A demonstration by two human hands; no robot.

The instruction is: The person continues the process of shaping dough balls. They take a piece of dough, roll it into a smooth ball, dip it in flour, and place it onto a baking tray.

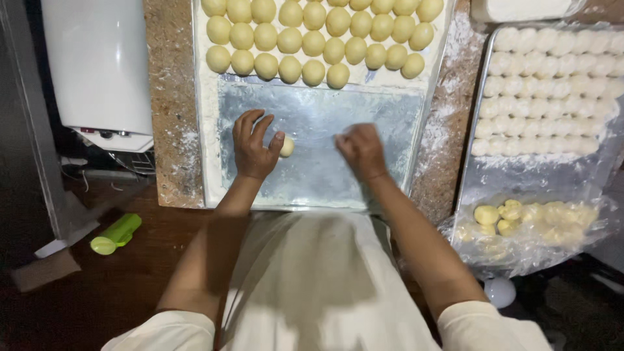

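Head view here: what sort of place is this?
Probably a small bakery or pastry kitchen. Rows of yellow dough balls fill a floured metal tray, the left hand touches another ball, and a second tray of pale pieces sits alongside under plastic.

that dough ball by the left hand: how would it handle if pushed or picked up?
The dough ball looks round and smooth, so it would likely roll across the metal sheet if nudged. It is probably soft and would dent under a firm pinch. The flour dusting around it suggests little sticking. The left hand touches it.
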